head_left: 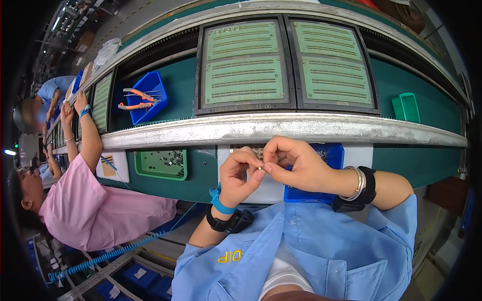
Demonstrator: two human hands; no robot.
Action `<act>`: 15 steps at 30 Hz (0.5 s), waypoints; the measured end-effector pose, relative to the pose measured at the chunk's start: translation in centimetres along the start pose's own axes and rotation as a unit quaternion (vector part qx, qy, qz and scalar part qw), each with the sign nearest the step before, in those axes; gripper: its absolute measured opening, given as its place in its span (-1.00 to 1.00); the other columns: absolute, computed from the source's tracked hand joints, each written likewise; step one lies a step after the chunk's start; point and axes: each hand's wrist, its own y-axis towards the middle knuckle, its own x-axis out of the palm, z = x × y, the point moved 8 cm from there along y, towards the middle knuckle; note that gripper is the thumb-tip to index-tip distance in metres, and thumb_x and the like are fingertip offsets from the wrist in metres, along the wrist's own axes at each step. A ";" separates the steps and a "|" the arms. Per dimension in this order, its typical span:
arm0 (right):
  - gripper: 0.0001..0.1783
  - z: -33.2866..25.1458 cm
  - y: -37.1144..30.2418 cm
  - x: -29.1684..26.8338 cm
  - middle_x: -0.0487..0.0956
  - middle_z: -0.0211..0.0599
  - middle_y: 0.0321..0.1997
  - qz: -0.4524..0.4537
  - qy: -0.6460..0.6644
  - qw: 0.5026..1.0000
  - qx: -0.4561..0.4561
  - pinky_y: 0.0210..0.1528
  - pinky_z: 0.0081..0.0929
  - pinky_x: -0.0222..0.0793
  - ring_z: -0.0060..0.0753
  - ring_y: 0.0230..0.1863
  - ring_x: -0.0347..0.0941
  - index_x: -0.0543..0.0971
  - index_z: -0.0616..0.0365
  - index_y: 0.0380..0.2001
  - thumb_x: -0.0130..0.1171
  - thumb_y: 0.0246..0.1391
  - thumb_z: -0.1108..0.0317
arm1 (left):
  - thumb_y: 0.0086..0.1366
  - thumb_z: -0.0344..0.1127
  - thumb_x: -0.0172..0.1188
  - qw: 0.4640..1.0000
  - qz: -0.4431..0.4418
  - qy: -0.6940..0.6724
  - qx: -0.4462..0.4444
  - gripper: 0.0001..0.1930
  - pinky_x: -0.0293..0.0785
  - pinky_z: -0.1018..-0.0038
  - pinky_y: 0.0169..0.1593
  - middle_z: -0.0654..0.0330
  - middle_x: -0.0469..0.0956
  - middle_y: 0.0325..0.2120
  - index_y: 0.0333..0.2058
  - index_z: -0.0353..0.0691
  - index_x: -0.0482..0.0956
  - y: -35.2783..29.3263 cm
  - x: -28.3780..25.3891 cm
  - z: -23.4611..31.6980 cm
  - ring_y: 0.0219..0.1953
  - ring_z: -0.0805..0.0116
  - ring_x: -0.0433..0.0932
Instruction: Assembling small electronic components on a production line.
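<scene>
My left hand (240, 175) and my right hand (300, 168) meet at their fingertips above the bench's near edge. Thumbs and forefingers of both are pinched together around a tiny pale part (260, 168), too small to name. Under my right forearm sits a blue bin (307, 195) with small dark parts in it, partly covered by that hand. A white pad (362, 157) lies beneath the bin and hands. Just beyond the fingers, a row of small pieces is mostly hidden.
A metal rail (241, 128) crosses in front of me. Beyond it lie black frames (288, 103) holding green circuit boards. Left stand a green tray (137, 164) of dark parts and a blue bin (163, 95) with orange-handled pliers (138, 105). A co-worker in pink (115, 210) reaches over the rail.
</scene>
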 end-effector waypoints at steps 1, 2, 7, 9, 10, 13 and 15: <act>-0.91 -0.4 0.0 -0.1 0.43 -0.48 -0.46 -0.004 -0.054 0.998 -0.013 -0.45 -0.74 0.26 -0.72 -0.47 0.34 0.40 0.18 -0.39 0.09 0.01 0.45 | 0.08 -0.51 0.18 0.998 -0.014 0.053 0.023 -0.85 0.24 0.63 -0.38 0.29 0.36 -0.51 -0.35 -0.21 0.44 0.0 0.2 0.6 -0.46 0.54 0.30; -0.91 -0.7 0.1 -0.1 0.43 -0.48 -0.46 -0.004 -0.053 0.999 -0.012 -0.45 -0.74 0.26 -0.72 -0.47 0.34 0.40 0.18 -0.39 0.09 0.01 0.45 | 0.07 -0.52 0.18 0.993 -0.028 0.106 0.046 -0.84 0.23 0.63 -0.38 0.28 0.37 -0.50 -0.35 -0.22 0.44 -0.1 0.4 1.0 -0.46 0.54 0.30; -0.92 -3.5 0.7 -0.2 0.45 -0.46 -0.48 0.007 -0.199 0.978 -0.066 -0.51 -0.74 0.25 -0.71 -0.48 0.35 0.46 0.19 -0.44 0.13 -0.07 0.47 | 0.06 -0.52 0.19 0.998 0.016 0.046 0.048 -0.86 0.23 0.62 -0.38 0.26 0.36 -0.50 -0.37 -0.22 0.47 -0.5 -0.6 0.3 -0.47 0.52 0.30; -0.94 -4.3 1.3 0.2 0.47 -0.45 -0.49 0.002 -0.229 0.970 -0.087 -0.53 -0.73 0.25 -0.70 -0.49 0.36 0.49 0.18 -0.47 0.15 -0.09 0.47 | 0.04 -0.49 0.22 0.998 0.037 -0.015 0.049 -0.79 0.24 0.62 -0.38 0.23 0.36 -0.48 -0.31 -0.23 0.45 -0.5 -1.2 0.3 -0.47 0.50 0.32; -0.94 -4.8 1.7 0.3 0.47 -0.45 -0.49 0.001 -0.229 0.970 -0.085 -0.53 -0.73 0.25 -0.70 -0.49 0.36 0.49 0.18 -0.47 0.15 -0.09 0.47 | 0.03 -0.47 0.23 0.997 0.048 -0.045 0.050 -0.75 0.25 0.61 -0.38 0.22 0.36 -0.48 -0.28 -0.23 0.43 -0.5 -1.7 0.4 -0.47 0.49 0.32; -0.94 -9.4 3.4 0.0 0.49 -0.47 -0.51 0.022 -0.325 0.921 -0.213 -0.51 -0.71 0.26 -0.68 -0.49 0.37 0.51 0.14 -0.47 0.15 -0.11 0.47 | -0.02 -0.40 0.29 0.987 0.037 0.042 0.149 -0.58 0.28 0.62 -0.37 0.17 0.35 -0.46 -0.16 -0.23 0.36 1.2 -1.9 4.9 -0.46 0.44 0.35; -0.93 -12.0 5.8 -1.7 0.49 -0.49 -0.51 0.067 -0.418 0.869 -0.258 -0.50 -0.70 0.27 -0.68 -0.49 0.37 0.51 0.13 -0.45 0.14 -0.09 0.43 | -0.06 -0.33 0.33 0.945 0.003 0.190 0.265 -0.41 0.38 0.58 -0.49 0.05 0.37 -0.40 -0.05 -0.21 0.24 2.8 -1.8 10.4 -0.46 0.36 0.41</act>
